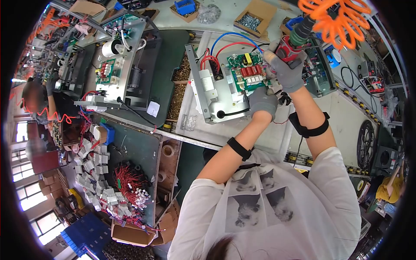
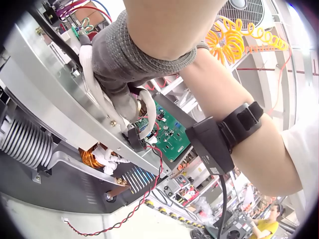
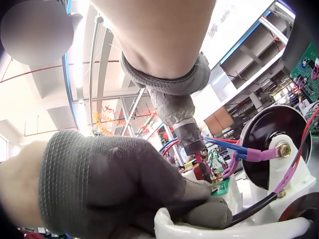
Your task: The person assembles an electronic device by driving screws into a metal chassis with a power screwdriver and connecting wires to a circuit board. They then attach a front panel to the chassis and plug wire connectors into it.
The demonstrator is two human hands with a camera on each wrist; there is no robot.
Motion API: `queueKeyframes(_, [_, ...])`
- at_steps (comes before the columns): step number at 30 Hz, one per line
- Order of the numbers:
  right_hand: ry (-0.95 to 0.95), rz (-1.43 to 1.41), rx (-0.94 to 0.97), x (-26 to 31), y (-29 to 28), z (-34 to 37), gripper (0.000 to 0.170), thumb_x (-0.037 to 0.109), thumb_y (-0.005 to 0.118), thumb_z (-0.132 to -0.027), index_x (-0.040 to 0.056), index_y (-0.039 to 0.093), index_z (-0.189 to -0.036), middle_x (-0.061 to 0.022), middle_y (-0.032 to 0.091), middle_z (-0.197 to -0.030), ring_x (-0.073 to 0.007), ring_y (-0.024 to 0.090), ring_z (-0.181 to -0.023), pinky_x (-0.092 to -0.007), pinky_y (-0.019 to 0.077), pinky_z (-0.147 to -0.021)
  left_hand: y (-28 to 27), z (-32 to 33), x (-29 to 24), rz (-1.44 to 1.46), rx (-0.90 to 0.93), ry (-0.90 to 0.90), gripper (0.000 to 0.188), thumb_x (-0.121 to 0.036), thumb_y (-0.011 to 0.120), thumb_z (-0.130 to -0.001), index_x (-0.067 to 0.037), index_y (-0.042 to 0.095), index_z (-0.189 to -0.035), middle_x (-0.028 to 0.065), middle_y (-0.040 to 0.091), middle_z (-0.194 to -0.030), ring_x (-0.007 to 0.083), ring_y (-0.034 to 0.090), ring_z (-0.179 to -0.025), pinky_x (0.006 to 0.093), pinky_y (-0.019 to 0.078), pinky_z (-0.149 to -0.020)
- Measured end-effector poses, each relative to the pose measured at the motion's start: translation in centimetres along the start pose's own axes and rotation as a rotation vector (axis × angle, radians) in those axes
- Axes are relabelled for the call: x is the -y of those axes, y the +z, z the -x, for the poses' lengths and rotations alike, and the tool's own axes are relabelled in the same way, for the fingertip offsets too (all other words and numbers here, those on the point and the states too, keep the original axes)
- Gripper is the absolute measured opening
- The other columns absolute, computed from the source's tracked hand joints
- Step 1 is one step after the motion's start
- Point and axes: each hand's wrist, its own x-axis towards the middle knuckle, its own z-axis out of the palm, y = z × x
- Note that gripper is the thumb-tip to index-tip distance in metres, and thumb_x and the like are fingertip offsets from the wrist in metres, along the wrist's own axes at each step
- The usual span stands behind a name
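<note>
Now your right hand is gripping the driver near the board; your left hand is lying at its edge, though I can't tell whether it's pinching anything.

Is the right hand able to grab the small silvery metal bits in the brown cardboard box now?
Probably not: the grey-gloved right hand grips a red power tool, so it looks busy, though the small silvery metal bits lie uncovered.

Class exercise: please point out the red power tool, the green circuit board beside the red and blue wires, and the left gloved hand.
Red power tool [image 1: 287,50]: head view, on its red body.
Green circuit board [image 1: 250,71]: head view, near its middle.
Left gloved hand [image 1: 263,103]: head view, on the glove's back.
</note>
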Motion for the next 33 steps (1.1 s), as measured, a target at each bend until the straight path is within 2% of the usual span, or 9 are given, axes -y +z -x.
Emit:
queueKeyframes(10, [0.077, -0.009, -0.009, 0.7, 0.4, 0.5, 0.017, 0.006, 0.07, -0.071, 0.0027, 0.057, -0.08, 0.0015, 0.055, -0.072, -0.0061, 0.051, -0.064, -0.0229, 0.0441, -0.06, -0.8, 0.2, -0.4, -0.137, 0.114, -0.003, 0.03, -0.025, 0.048, -0.087, 0.001, 0.062, -0.096, 0.02, 0.065, -0.085, 0.0319, 0.063, -0.079, 0.0381, 0.0472, -0.071])
queueKeyframes(15, [-0.176, -0.238, -0.087, -0.7, -0.8, 0.0, 0.022, 0.002, 0.069, -0.07, 0.0029, 0.057, -0.089, -0.0012, 0.058, -0.079, -0.0064, 0.053, -0.068, -0.0218, 0.0447, -0.063, -0.5, -0.5, 0.4, -0.145, 0.159, -0.049, 0.033, -0.028, 0.047, -0.085, 0.0, 0.059, -0.099, 0.0234, 0.062, -0.098, 0.0384, 0.059, -0.092, 0.0432, 0.0461, -0.079])
queueKeyframes(20, [-0.111, -0.352, -0.358, 9.9, -3.3, 4.4, 0.021, 0.0, 0.063, -0.07, 0.0026, 0.056, -0.089, -0.0063, 0.058, -0.071, -0.0142, 0.057, -0.062, -0.0273, 0.0475, -0.058, -1.8, 1.2, -2.2, -0.122, 0.312, -0.163, 0.037, -0.029, 0.046, -0.087, 0.002, 0.055, -0.106, 0.0244, 0.062, -0.098, 0.0369, 0.06, -0.094, 0.0404, 0.0466, -0.082])
queueKeyframes(24, [-0.221, -0.26, -0.557, 12.1, -10.1, 11.8, 0.025, 0.01, 0.062, -0.072, 0.002, 0.054, -0.094, -0.0094, 0.059, -0.071, -0.0208, 0.06, -0.064, -0.0319, 0.0497, -0.059, -2.8, 7.9, -2.8, -0.424, -0.091, 0.632, 0.042, -0.017, 0.054, -0.082, -0.001, 0.044, -0.119, 0.021, 0.054, -0.103, 0.038, 0.054, -0.1, 0.0428, 0.0462, -0.081])
queueKeyframes(26, [-0.107, -0.255, -0.752, 11.1, -13.8, 17.2, 0.024, 0.009, 0.062, -0.073, 0.0022, 0.054, -0.095, -0.0098, 0.059, -0.073, -0.021, 0.06, -0.064, -0.0318, 0.0496, -0.058, -2.2, 9.1, -1.1, -0.333, 0.126, 0.812, 0.036, -0.018, 0.056, -0.08, -0.004, 0.048, -0.113, 0.0191, 0.051, -0.1, 0.0373, 0.052, -0.098, 0.0451, 0.0457, -0.078])
queueKeyframes(28, [0.099, -0.182, -1.006, 9.3, -16.2, 23.2, 0.024, 0.008, 0.063, -0.073, 0.0034, 0.055, -0.095, -0.0085, 0.06, -0.076, -0.0191, 0.06, -0.064, -0.0296, 0.0492, -0.057, -0.5, 8.8, 0.2, -0.469, 0.435, 0.616, 0.049, -0.028, 0.057, -0.082, -0.002, 0.044, -0.12, 0.0214, 0.051, -0.11, 0.0381, 0.051, -0.104, 0.0439, 0.0437, -0.085])
queueKeyframes(30, [0.291, 0.032, -1.188, 6.4, -17.6, 30.0, 0.02, 0.004, 0.064, -0.072, 0.0049, 0.058, -0.091, -0.005, 0.058, -0.073, -0.0134, 0.057, -0.061, -0.0257, 0.0458, -0.053, 2.9, 7.4, 2.3, -0.661, 0.324, 0.425, 0.07, -0.04, 0.06, -0.08, 0.0, 0.034, -0.132, 0.025, 0.047, -0.123, 0.0386, 0.047, -0.113, 0.0423, 0.0391, -0.094])
queueKeyframes(31, [0.38, 0.083, -1.229, 4.8, -18.1, 33.9, 0.019, 0.003, 0.065, -0.072, 0.0057, 0.059, -0.089, -0.0028, 0.057, -0.071, -0.0104, 0.054, -0.058, -0.0239, 0.0429, -0.05, 4.0, 6.2, 2.6, -0.616, 0.422, 0.308, 0.089, -0.048, 0.062, -0.077, 0.002, 0.021, -0.139, 0.0278, 0.04, -0.131, 0.0393, 0.041, -0.12, 0.0421, 0.0336, -0.101])
queueKeyframes(33, [0.47, 0.211, -1.343, 1.8, -18.3, 40.0, 0.015, 0.002, 0.067, -0.072, 0.0068, 0.061, -0.086, 0.0007, 0.055, -0.066, -0.0062, 0.049, -0.051, -0.0215, 0.0377, -0.045, 7.9, 3.6, 6.1, -0.064, 0.566, 0.304, 0.07, -0.035, 0.056, -0.085, -0.002, 0.024, -0.138, 0.02, 0.047, -0.121, 0.0299, 0.045, -0.115, 0.0373, 0.0395, -0.094])
